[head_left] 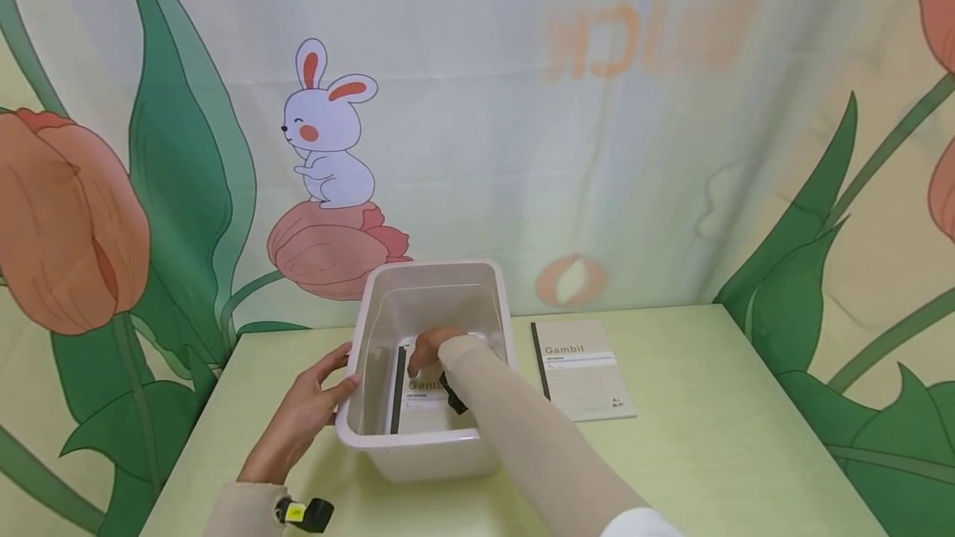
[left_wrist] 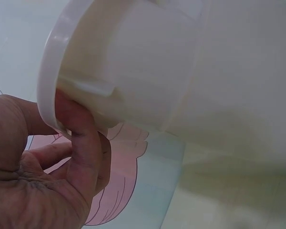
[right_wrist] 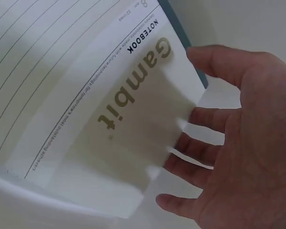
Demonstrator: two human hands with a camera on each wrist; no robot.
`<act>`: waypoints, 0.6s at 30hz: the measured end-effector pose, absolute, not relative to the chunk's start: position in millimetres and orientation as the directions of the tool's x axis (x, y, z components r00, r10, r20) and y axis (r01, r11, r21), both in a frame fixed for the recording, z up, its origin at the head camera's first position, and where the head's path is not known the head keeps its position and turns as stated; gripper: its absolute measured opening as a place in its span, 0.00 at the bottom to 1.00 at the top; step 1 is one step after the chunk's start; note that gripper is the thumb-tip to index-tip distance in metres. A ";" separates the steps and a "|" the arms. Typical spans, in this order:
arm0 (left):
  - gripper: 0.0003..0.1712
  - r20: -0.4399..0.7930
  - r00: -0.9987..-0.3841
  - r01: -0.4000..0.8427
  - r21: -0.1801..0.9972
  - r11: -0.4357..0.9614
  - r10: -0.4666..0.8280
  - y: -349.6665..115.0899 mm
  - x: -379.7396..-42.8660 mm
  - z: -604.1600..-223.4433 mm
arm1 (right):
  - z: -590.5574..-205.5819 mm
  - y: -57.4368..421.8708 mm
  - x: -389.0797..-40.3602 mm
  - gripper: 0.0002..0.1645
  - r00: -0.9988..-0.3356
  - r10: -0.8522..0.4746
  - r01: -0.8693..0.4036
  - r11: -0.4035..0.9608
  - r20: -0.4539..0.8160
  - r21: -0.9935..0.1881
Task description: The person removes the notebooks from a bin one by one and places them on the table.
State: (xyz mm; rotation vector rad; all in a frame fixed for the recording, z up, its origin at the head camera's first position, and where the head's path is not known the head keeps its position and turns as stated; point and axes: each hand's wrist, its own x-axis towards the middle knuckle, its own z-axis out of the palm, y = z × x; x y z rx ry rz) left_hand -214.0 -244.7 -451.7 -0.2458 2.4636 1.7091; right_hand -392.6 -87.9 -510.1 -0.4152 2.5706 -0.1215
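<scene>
A beige plastic bin (head_left: 418, 442) stands on the table, and my left hand (head_left: 313, 396) grips its left rim. In the left wrist view the fingers (left_wrist: 83, 152) curl under the lip of the bin. My right hand (head_left: 434, 346) reaches down inside the bin. There a Gambit notebook (right_wrist: 86, 95) with a dark spine lies cover up. In the right wrist view the right fingers (right_wrist: 200, 148) are spread at the notebook's top edge, with the thumb near the spine; whether they touch it I cannot tell. The right forearm hides part of the bin.
A second Gambit notebook (head_left: 585, 371) lies on the pale green table (head_left: 716, 437), to the right of the bin. Behind the table hangs a curtain (head_left: 477, 147) printed with tulips and a rabbit. The bin's far end stands near this curtain.
</scene>
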 end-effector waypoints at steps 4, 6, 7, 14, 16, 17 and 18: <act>0.36 -0.198 -0.979 -0.204 0.918 0.339 -0.054 -245.1 -214.3 -452.3 | -506.0 -88.3 -388.9 0.25 -0.812 -0.349 -0.333 0.935 -0.468 -0.119; 0.37 -0.203 -0.977 -0.211 0.916 0.340 -0.059 -245.0 -214.1 -452.6 | -503.6 -88.1 -386.9 0.27 -0.806 -0.364 -0.360 0.927 -0.466 -0.102; 0.37 -0.204 -0.977 -0.213 0.916 0.341 -0.062 -244.9 -214.1 -452.7 | -502.5 -87.9 -386.2 0.28 -0.803 -0.368 -0.365 0.926 -0.470 -0.100; 0.37 -0.211 -0.975 -0.221 0.915 0.337 -0.068 -245.4 -215.1 -452.7 | -496.9 -85.9 -383.9 0.46 -0.804 -0.338 -0.301 0.941 -0.490 -0.154; 0.37 -0.206 -0.977 -0.214 0.918 0.333 -0.061 -245.7 -215.2 -452.8 | -496.2 -85.1 -383.3 0.48 -0.800 -0.335 -0.291 0.942 -0.498 -0.165; 0.37 -0.201 -0.978 -0.208 0.920 0.333 -0.055 -245.9 -215.2 -452.8 | -496.2 -84.6 -383.3 0.49 -0.796 -0.337 -0.290 0.942 -0.504 -0.172; 0.37 -0.199 -0.979 -0.205 0.921 0.332 -0.053 -246.0 -215.1 -452.8 | -495.7 -84.0 -382.9 0.49 -0.793 -0.339 -0.287 0.941 -0.506 -0.180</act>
